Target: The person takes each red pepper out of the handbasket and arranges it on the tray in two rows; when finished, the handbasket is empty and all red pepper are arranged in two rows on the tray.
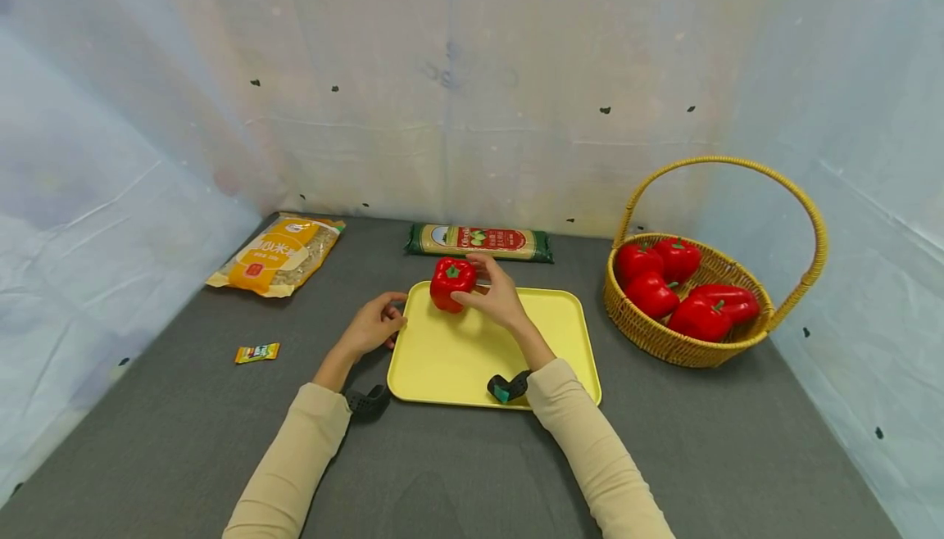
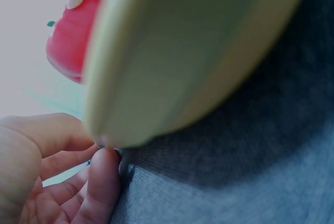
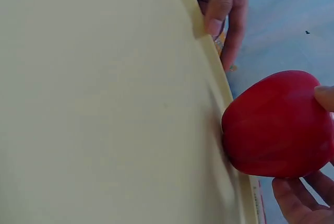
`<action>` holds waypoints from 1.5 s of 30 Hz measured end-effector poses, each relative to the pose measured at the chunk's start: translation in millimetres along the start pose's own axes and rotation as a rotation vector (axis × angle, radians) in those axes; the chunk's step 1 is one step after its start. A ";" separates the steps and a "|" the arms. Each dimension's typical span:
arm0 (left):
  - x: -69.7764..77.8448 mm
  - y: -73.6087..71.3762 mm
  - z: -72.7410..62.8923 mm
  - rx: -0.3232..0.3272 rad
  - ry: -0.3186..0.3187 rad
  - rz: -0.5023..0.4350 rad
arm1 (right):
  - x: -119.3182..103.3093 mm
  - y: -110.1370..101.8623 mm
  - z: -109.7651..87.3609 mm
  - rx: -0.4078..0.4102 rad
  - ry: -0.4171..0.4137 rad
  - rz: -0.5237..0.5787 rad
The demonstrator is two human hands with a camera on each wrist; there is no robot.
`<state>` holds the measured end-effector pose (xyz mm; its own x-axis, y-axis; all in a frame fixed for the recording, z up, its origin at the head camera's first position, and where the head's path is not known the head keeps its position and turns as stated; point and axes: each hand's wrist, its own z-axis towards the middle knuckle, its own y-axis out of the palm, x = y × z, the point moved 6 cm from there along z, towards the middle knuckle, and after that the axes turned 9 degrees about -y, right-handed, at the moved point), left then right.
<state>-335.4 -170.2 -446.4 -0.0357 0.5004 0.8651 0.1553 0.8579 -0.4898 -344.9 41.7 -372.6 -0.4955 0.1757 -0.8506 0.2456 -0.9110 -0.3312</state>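
A red bell pepper (image 1: pixel 452 283) with a green stem is at the far left part of a yellow tray (image 1: pixel 487 355). My right hand (image 1: pixel 496 293) grips the pepper from its right side, thumb and fingers around it. In the right wrist view the pepper (image 3: pixel 279 125) sits by the tray's rim; whether it touches the tray I cannot tell. At the tray's left edge, my left hand (image 1: pixel 374 326) pinches the rim between thumb and fingers. The left wrist view shows those fingertips (image 2: pixel 102 169) meeting at the blurred tray edge (image 2: pixel 156 72).
A wicker basket (image 1: pixel 649 344) with several red peppers stands on the right, its tall handle arching up. Behind the tray lies a green-ended spaghetti pack (image 1: pixel 479 242). A yellow grain bag (image 1: pixel 280 254) and a small wrapped snack (image 1: pixel 257 353) lie on the left of the grey table (image 1: pixel 472 473).
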 end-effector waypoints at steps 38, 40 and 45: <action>0.5 -0.5 -0.9 0.001 -0.025 0.006 | 41.6 23.6 14.1 -0.013 -0.027 -0.037; 0.3 -0.3 -1.0 -0.001 -0.024 0.005 | 41.4 23.9 14.0 -0.014 -0.028 -0.039; -0.7 0.8 -0.6 -0.005 -0.019 0.002 | 41.2 24.7 14.8 -0.013 -0.027 -0.038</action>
<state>-334.7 -170.0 -447.3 -0.0540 0.5045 0.8617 0.1608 0.8561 -0.4911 -371.6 20.9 -409.8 -0.5273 0.1997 -0.8259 0.2368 -0.8989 -0.3685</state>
